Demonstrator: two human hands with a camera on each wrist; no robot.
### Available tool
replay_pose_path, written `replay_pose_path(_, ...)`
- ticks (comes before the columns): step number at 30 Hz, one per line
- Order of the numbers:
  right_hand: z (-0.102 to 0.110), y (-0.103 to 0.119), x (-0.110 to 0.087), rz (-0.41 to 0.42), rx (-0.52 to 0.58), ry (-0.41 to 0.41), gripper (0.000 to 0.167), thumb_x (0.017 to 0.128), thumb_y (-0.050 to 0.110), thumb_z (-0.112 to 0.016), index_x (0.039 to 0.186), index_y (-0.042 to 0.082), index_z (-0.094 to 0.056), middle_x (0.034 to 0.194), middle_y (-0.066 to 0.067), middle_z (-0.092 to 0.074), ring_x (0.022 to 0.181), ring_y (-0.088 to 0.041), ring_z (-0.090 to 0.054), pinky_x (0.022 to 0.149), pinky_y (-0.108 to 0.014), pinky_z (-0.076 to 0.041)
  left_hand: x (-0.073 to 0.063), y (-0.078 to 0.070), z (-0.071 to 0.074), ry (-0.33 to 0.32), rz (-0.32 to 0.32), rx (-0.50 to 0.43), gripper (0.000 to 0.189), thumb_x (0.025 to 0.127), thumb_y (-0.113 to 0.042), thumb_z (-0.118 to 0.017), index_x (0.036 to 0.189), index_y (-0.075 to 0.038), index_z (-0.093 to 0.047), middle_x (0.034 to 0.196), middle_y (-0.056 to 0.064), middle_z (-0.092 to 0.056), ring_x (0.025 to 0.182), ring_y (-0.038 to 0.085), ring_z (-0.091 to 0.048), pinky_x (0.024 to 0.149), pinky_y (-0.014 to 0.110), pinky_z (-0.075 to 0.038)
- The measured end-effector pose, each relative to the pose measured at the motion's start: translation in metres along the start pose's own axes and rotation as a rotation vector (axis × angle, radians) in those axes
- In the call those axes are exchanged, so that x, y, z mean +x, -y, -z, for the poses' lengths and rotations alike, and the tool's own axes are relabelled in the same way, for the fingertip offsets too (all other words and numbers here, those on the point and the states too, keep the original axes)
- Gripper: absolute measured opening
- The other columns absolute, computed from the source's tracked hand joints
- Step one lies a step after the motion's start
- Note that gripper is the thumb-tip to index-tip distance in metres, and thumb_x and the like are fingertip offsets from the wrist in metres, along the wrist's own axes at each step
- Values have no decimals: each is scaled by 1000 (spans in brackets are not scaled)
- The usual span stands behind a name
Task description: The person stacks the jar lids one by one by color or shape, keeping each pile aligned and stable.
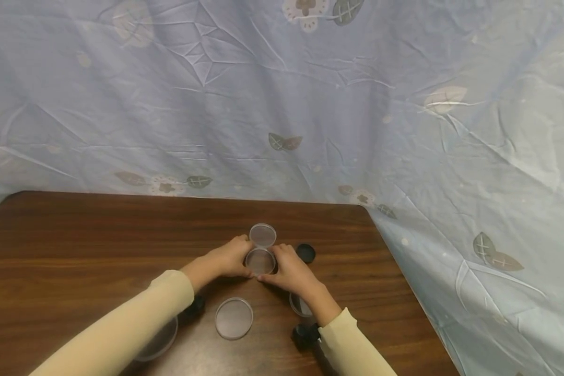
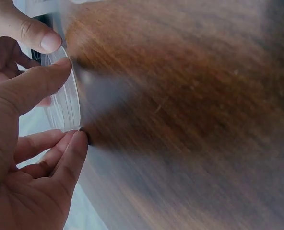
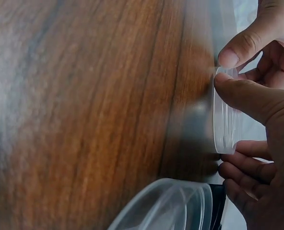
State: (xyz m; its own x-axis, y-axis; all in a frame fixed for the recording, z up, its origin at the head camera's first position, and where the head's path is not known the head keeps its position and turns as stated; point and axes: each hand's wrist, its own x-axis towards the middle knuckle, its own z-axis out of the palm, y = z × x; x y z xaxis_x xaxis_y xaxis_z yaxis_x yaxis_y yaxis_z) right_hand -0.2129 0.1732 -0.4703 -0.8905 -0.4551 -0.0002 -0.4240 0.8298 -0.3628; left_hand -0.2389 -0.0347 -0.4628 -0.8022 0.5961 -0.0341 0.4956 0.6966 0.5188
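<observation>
Both hands hold a shallow, clear round plastic dish (image 1: 260, 262) like a petri dish, low over the wooden table. My left hand (image 1: 235, 256) grips its left side, thumb on the near rim and fingers around the far side. Opposite, my right hand (image 1: 289, 271) grips the right side the same way, the two thumbs close together. In the left wrist view, the dish (image 2: 70, 103) shows ridged walls between thumb and fingertips. The right wrist view also shows the dish (image 3: 224, 120) pinched by the right hand (image 3: 271, 115). Just behind it lies another clear round piece (image 1: 263, 235).
A black round piece (image 1: 305, 253) sits right of the hands. Nearer lies a clear disc (image 1: 234, 318); another clear round piece (image 1: 300, 307) is partly under the right forearm, and a larger one (image 1: 162, 342) under the left. Patterned cloth (image 1: 244, 104) hangs behind the table (image 1: 98, 235).
</observation>
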Motion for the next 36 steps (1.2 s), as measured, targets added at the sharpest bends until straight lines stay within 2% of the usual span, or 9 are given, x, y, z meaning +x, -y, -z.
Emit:
replay_pose_path(8,-1,5,3,14,24,-8,69,88,36,-85,142,3,-58,128,-15,-67,120,-31,-59,102,-49,-53,-2,-3,0,7,29,11,61,77,-17,-93,124,9,-64,118,23,-62,104,31,-61,94,49,-58)
replay_pose_path(20,0,9,2,12,67,-5,68,88,30,-86,141,-1,-57,128,-18,-66,120,-32,-60,101,-49,-53,-2,-5,2,7,57,-8,60,75,-17,-93,122,8,-65,116,21,-61,104,31,-60,94,49,-59)
replay_pose_path(30,1,10,3,-20,132,10,69,88,28,-86,142,-4,-55,133,-21,-62,122,-34,-59,102,-50,-54,-1,-3,1,4,48,-8,60,76,-17,-93,123,7,-65,118,22,-61,105,32,-61,94,49,-58)
replay_pose_path(36,0,9,2,-10,135,-10,69,88,28,-86,142,-4,-56,132,-20,-62,121,-32,-59,102,-48,-54,-2,-2,2,-15,8,-24,56,75,-16,-93,119,7,-66,114,21,-63,99,27,-62,90,46,-59)
